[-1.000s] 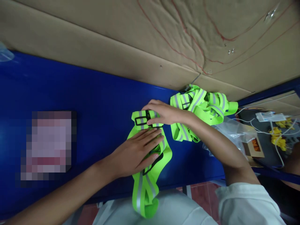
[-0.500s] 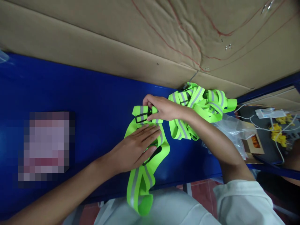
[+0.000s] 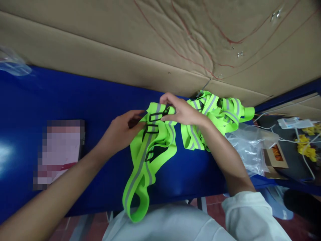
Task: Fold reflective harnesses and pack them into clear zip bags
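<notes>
A neon-yellow reflective strap [image 3: 140, 167] with grey stripes lies in folds on the blue table, and its looped end hangs over the front edge. Several black plastic buckles [image 3: 151, 129] show along it. At its upper right end my right hand [image 3: 184, 112] grips the strap beside a buckle, thumb in front. My left hand [image 3: 122, 132] is curled at the upper left edge, thumb and fingers closed around the webbing; the fingertips are partly hidden. Just right of my right hand rests a tangled pile of similar straps [image 3: 213, 108], partly behind my forearm.
A cardboard-covered panel [image 3: 100, 43] rises behind the blue table [image 3: 100, 90]. A blurred-out flat item [image 3: 61, 144] lies at left, with clear plastic [image 3: 15, 63] in the far corner. Right of the pile are a clear plastic bag [image 3: 250, 150], an open carton [image 3: 276, 157] and white cables.
My left hand has moved up and left, from lying flat on the strap to its upper left edge. The strap's upper end has shifted slightly up and right with my right hand.
</notes>
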Available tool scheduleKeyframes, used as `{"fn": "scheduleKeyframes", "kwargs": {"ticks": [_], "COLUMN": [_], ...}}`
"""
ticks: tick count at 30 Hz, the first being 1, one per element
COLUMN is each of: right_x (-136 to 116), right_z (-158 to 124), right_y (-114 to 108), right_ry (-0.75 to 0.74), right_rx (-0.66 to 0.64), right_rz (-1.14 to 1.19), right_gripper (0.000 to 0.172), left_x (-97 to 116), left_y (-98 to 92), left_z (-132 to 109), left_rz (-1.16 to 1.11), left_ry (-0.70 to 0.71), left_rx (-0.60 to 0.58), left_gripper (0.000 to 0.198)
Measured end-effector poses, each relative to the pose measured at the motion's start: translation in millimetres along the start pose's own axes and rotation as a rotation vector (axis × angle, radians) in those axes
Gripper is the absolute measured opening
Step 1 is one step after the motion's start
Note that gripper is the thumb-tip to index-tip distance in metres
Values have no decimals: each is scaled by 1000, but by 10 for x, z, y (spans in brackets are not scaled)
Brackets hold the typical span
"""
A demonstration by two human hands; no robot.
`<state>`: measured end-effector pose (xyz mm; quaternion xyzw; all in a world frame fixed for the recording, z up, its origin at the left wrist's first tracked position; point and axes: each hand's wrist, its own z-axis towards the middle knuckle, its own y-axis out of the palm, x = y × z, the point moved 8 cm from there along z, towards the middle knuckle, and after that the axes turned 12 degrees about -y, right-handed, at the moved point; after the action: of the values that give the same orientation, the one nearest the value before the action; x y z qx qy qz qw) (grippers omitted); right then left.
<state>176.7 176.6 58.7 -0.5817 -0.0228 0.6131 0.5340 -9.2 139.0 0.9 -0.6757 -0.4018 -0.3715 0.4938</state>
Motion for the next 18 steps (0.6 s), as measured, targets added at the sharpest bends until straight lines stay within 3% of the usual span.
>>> {"fn": "scheduleKeyframes", "kwargs": {"ticks": [2,6,12,15,18], "right_x": [-4,-30,-10,1,15], "right_z": [-29,-71,-84,-84,-84], "right_y": [-98,-194,-188,-168,-197], "right_ry": [3,29,78,97,104], "right_rx": [45,40,41,34,72], "right_rz": [91,260,392,428,441], "right_gripper": [47,54,58,58,59], "left_x": [113,223,-41,-76,-9], "left_y": [31,128,524,587,578], "left_z": [-18,-73,-189,-256,-299], "left_rz": [71,18,-454,-563,-599], "left_ry": [8,-2,-316,-400,-395], "left_rx": [-41,-103,-420,-458,-441], "left_gripper": [29,33,45,39,35]}}
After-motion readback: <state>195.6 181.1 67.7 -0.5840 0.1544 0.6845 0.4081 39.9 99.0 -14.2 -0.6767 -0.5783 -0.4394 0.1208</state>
